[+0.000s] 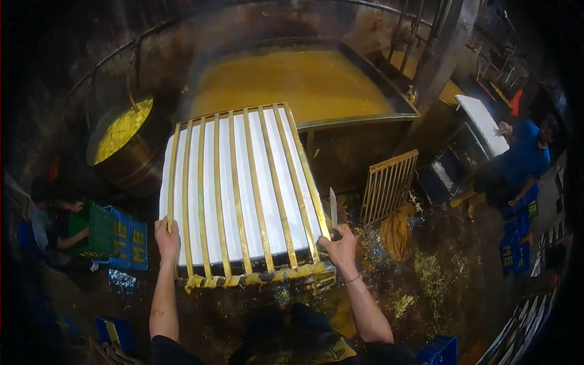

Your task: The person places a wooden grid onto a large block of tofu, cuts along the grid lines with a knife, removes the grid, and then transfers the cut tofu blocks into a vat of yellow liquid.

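My left hand [166, 242] is closed around the near left edge of a slatted wooden rack [238, 188]. The near right corner is gripped by my right hand [342, 248], which also holds a knife [333, 208] with its blade pointing up and away. Under the slats shows a broad white slab [267, 194], its surface seen in strips. Yellowed cloth [243, 280] is wrapped along the rack's near edge. The rack tilts, its far edge overlapping the near side of a large vat [359, 123] of yellow-brown liquid.
A round tub [131, 167] of yellow pieces stands left. Another slatted rack [389, 187] leans against the vat. One person [526, 149] is by a white board [482, 123] at right; another handles a green crate [94, 228] at left. Scraps litter the wet floor [432, 280].
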Action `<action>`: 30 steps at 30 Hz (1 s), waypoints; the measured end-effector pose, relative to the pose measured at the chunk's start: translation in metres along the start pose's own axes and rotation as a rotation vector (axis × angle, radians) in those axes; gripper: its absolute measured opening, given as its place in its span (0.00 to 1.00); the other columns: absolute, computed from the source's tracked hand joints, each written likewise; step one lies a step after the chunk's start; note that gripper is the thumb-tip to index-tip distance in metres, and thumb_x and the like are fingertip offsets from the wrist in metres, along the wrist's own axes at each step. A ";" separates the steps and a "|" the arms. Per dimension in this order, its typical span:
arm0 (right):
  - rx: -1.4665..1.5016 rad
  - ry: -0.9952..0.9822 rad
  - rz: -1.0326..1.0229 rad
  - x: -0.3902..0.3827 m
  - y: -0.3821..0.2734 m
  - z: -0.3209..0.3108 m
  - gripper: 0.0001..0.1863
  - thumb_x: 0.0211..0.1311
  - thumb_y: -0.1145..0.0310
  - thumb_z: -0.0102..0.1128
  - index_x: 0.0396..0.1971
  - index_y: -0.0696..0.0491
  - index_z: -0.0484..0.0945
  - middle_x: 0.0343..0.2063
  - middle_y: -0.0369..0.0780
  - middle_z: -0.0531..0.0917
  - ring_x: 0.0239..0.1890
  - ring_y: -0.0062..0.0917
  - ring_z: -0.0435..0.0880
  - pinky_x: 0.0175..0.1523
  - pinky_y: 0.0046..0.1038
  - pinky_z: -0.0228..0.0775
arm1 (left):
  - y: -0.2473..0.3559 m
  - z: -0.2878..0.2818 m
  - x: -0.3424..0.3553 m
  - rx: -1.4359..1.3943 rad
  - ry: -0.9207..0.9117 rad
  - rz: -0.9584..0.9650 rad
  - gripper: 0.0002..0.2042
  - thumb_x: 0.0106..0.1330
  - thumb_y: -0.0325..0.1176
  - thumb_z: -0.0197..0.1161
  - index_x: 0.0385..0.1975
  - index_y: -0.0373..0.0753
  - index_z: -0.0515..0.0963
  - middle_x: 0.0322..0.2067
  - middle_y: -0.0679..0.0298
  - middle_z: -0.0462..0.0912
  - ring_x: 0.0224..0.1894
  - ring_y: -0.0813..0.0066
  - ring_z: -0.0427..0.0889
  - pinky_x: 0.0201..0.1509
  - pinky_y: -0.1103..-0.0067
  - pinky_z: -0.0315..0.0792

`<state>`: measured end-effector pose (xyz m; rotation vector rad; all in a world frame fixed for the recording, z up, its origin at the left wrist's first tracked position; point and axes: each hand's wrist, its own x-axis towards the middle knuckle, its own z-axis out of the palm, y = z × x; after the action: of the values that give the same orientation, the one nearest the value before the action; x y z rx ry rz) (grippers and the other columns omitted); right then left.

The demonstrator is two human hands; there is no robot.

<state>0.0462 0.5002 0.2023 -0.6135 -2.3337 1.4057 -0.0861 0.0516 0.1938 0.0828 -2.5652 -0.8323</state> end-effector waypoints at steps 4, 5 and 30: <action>0.088 -0.033 0.080 0.012 -0.005 -0.006 0.20 0.41 0.66 0.70 0.38 0.60 0.84 0.26 0.40 0.80 0.27 0.26 0.78 0.35 0.29 0.70 | 0.011 0.008 0.008 -0.005 -0.016 -0.020 0.14 0.64 0.29 0.58 0.46 0.28 0.78 0.36 0.51 0.74 0.41 0.55 0.75 0.46 0.67 0.70; 0.064 -0.018 0.038 0.015 -0.003 -0.004 0.21 0.41 0.67 0.70 0.38 0.59 0.84 0.26 0.39 0.80 0.27 0.25 0.78 0.35 0.28 0.70 | 0.011 0.009 0.010 -0.006 -0.020 -0.018 0.14 0.64 0.29 0.58 0.46 0.29 0.78 0.36 0.51 0.74 0.41 0.56 0.75 0.46 0.68 0.70; 0.201 -0.175 0.258 0.024 0.016 0.002 0.22 0.52 0.71 0.68 0.47 0.63 0.79 0.24 0.35 0.82 0.20 0.16 0.75 0.23 0.21 0.65 | 0.022 -0.045 -0.122 -0.984 0.071 -0.882 0.12 0.69 0.36 0.58 0.45 0.36 0.74 0.32 0.64 0.79 0.29 0.79 0.77 0.25 0.84 0.72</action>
<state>0.0272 0.5179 0.1891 -0.7810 -2.2645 1.8509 0.0448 0.0685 0.1914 0.9277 -1.7041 -2.2254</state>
